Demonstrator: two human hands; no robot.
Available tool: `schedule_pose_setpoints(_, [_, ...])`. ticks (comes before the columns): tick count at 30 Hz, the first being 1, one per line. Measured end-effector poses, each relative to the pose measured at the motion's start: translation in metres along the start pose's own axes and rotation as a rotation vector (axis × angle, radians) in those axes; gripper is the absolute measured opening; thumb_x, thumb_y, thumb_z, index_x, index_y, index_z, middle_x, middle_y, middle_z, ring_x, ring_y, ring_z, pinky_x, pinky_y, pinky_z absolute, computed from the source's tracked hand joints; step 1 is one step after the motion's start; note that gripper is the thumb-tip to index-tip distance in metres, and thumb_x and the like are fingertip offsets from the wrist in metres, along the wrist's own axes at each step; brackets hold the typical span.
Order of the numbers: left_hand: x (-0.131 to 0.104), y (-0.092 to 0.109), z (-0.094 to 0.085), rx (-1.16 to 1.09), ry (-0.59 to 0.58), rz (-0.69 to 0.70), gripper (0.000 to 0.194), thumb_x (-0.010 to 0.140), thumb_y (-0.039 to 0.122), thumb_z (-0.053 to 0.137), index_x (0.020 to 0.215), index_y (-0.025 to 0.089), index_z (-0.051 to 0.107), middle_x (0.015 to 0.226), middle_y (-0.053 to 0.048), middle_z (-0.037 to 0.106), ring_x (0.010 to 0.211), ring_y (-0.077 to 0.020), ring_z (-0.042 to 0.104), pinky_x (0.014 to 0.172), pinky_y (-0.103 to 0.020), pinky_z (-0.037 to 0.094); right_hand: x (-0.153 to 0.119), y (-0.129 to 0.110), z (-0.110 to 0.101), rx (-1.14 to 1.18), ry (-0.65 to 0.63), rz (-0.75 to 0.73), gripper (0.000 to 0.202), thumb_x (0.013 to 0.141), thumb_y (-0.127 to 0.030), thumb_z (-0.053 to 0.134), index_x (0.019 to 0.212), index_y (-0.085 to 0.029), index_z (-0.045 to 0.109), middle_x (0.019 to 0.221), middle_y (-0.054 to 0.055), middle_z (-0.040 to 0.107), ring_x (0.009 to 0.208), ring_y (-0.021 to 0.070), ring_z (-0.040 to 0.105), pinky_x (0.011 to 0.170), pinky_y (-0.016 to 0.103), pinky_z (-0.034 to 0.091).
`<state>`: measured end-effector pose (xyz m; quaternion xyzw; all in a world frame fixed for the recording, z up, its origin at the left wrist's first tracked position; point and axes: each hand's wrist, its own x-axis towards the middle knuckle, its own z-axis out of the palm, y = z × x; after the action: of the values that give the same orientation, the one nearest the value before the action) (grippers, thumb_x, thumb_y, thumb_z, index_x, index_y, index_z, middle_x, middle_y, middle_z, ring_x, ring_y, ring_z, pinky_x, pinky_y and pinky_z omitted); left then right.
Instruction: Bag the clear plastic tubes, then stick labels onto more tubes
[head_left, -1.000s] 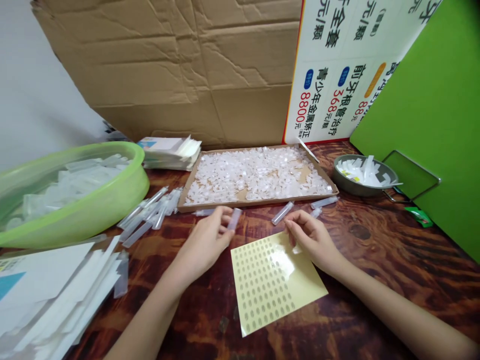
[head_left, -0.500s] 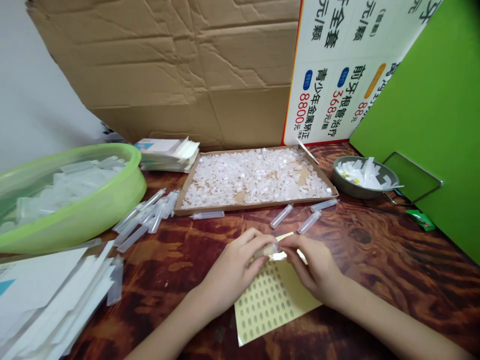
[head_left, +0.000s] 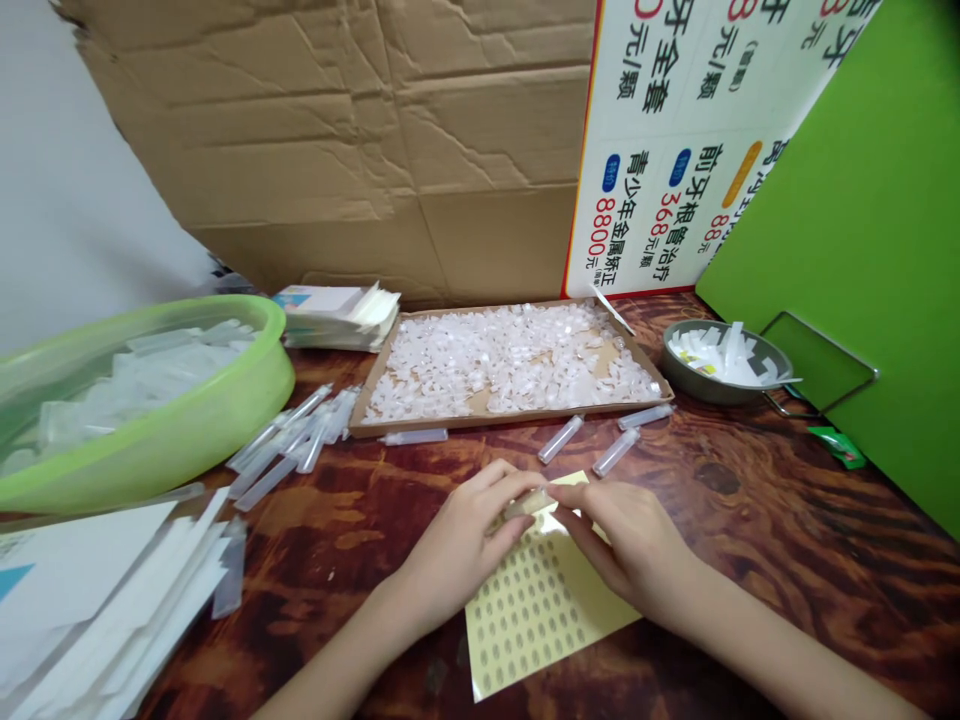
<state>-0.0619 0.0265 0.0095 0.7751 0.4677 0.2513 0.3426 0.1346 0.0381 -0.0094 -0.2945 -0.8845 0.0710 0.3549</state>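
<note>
My left hand (head_left: 480,530) is closed around a small translucent plastic tube (head_left: 527,503), gripping it between thumb and fingers. At the tube's right end, the fingertips of my right hand (head_left: 630,535) are pinched together; whatever is between them is too small to make out. Below both hands lies a yellow sheet of small oval stickers (head_left: 525,615), its upper part bare and shiny. Just beyond the hands, a few clear tubes (head_left: 561,440) rest on the table in front of a shallow cardboard tray (head_left: 487,412) full of small clear plastic pieces.
On the left stands a green basin (head_left: 247,400) of translucent tubes, with a pile of loose tubes (head_left: 300,440) beside it. Stacked cards (head_left: 90,600) lie front left, more cards (head_left: 337,318) behind. A grey bowl (head_left: 720,385) of white strips sits right, near a green panel (head_left: 862,250).
My right fingertips have shifted slightly left along the tube's end, covering more of it. The left hand keeps its hold on the tube. The camera view has tilted a little.
</note>
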Motion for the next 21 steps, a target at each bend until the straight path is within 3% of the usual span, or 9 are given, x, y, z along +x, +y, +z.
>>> schedule_pose_setpoints(4, [0.000,-0.001,0.001,-0.025,-0.009,0.017,0.032,0.086,0.013,0.050,0.114,0.026,0.055,0.101,-0.001,0.055,0.094,-0.0147,0.054,0.085,-0.026,0.042,-0.001,0.004,0.008,0.168,0.064,0.024,0.016,0.089,-0.013,0.047,0.102,-0.018,0.053,0.081,0.004,0.059,0.069,0.0125,0.055,0.059,0.023,0.042])
schedule_pose_setpoints(11, [0.001,-0.003,0.000,-0.034,-0.019,0.062,0.031,0.087,0.018,0.049,0.115,0.025,0.058,0.101,-0.004,0.059,0.094,-0.0171,0.055,0.086,-0.030,0.044,0.006,-0.003,0.008,0.275,0.155,0.108,0.017,0.088,-0.011,0.046,0.073,-0.018,0.050,0.073,0.001,0.044,0.063,0.0118,0.046,0.055,0.023,0.039])
schedule_pose_setpoints(17, [0.003,-0.005,0.013,-0.184,-0.047,0.008,0.042,0.081,0.027,0.060,0.122,0.026,0.053,0.121,-0.007,0.057,0.104,-0.0198,0.056,0.086,-0.031,0.047,0.006,0.003,0.009,0.276,0.200,0.200,0.009,0.087,-0.016,0.050,0.079,-0.019,0.050,0.081,0.005,0.052,0.074,0.0156,0.053,0.061,0.026,0.045])
schedule_pose_setpoints(19, [0.004,-0.008,0.010,-0.165,-0.010,-0.015,0.042,0.081,0.035,0.061,0.121,0.025,0.054,0.115,-0.006,0.061,0.101,-0.0205,0.058,0.086,-0.033,0.047,0.005,0.004,0.007,0.297,0.191,0.181,0.008,0.087,-0.015,0.050,0.080,-0.019,0.051,0.086,0.006,0.056,0.078,0.0158,0.056,0.064,0.026,0.046])
schedule_pose_setpoints(21, [0.006,-0.015,-0.002,-0.050,0.140,-0.096,0.035,0.086,0.040,0.052,0.117,0.024,0.056,0.106,-0.005,0.064,0.096,-0.0206,0.059,0.084,-0.035,0.046,0.004,0.005,0.004,0.273,0.204,0.129,0.008,0.086,-0.012,0.052,0.084,-0.019,0.052,0.087,0.006,0.059,0.080,0.0160,0.058,0.066,0.027,0.048])
